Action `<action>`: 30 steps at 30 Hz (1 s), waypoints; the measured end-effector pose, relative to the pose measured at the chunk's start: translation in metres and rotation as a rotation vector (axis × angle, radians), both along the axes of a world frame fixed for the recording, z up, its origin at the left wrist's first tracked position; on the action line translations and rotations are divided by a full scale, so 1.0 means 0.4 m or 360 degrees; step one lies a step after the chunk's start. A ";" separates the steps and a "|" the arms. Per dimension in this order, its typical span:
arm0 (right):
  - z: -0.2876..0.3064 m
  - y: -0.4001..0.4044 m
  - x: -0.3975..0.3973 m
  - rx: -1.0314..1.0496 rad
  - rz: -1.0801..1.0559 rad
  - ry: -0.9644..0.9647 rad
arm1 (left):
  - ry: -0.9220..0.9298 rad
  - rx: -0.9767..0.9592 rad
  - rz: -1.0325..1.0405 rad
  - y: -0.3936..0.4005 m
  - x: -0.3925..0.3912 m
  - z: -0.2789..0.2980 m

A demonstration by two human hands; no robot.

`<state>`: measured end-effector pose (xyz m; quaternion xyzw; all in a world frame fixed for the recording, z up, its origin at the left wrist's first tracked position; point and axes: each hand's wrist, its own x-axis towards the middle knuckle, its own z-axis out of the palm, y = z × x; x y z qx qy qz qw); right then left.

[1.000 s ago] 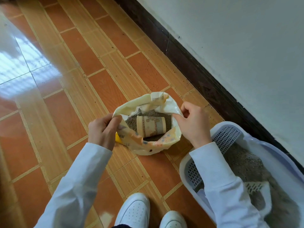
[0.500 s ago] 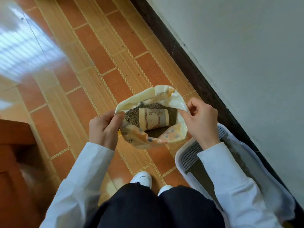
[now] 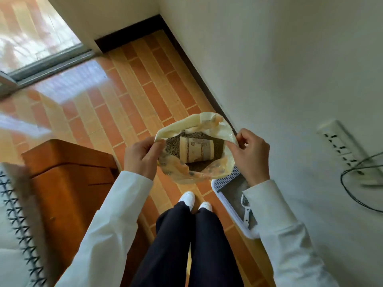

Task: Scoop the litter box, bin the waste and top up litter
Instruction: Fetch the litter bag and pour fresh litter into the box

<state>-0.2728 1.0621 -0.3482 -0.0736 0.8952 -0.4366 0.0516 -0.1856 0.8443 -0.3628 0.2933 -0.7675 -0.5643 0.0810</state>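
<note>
Your left hand (image 3: 142, 157) pinches the left rim of the litter bag (image 3: 209, 121), thumb pressed over the edge and fingers curled behind it. Your right hand (image 3: 249, 155) pinches the bag's right rim in the same way, fingers curled tight on the plastic. Between the two grips the mouth of the bag is pulled wide and held in the air above the floor.

Inside the bag, a patterned paper cup (image 3: 195, 149) lies on its side on the dark litter granules (image 3: 172, 146), roughly in the middle of the opening.

Below and to the right of the bag, the white litter box (image 3: 230, 208) sits on the tiled floor (image 3: 145, 79) against the wall (image 3: 269, 59), with your right sleeve crossing over it. Grey litter shows inside, and a slotted white scoop (image 3: 246, 212) lies in it, partly hidden by the sleeve. The bag's lower edge overlaps the near corner of the box in this view.

Directly under the bag your white shoes (image 3: 195, 200) stand on open tiles. Left of the bag a wooden cabinet (image 3: 68, 179) stands near, its corner close to your left forearm. Beyond the bag the tiles run free to the far corner and a glass door. Right of the bag, on the wall, a power strip (image 3: 344, 150) hangs with a black cable (image 3: 352, 195) looped below it.
</note>
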 end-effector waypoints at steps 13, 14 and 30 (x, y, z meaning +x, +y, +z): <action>0.534 0.114 0.192 0.0010 -0.0227 0.0211 | 0.0113 -0.0087 -0.0287 0.069 0.083 0.502; 0.548 0.123 0.213 0.0016 -0.0254 0.0220 | 0.0111 -0.0076 -0.0326 0.073 0.086 0.512; 0.613 0.230 0.668 0.0143 -0.1403 0.0044 | 0.0110 -0.0137 -0.1534 0.264 0.117 0.632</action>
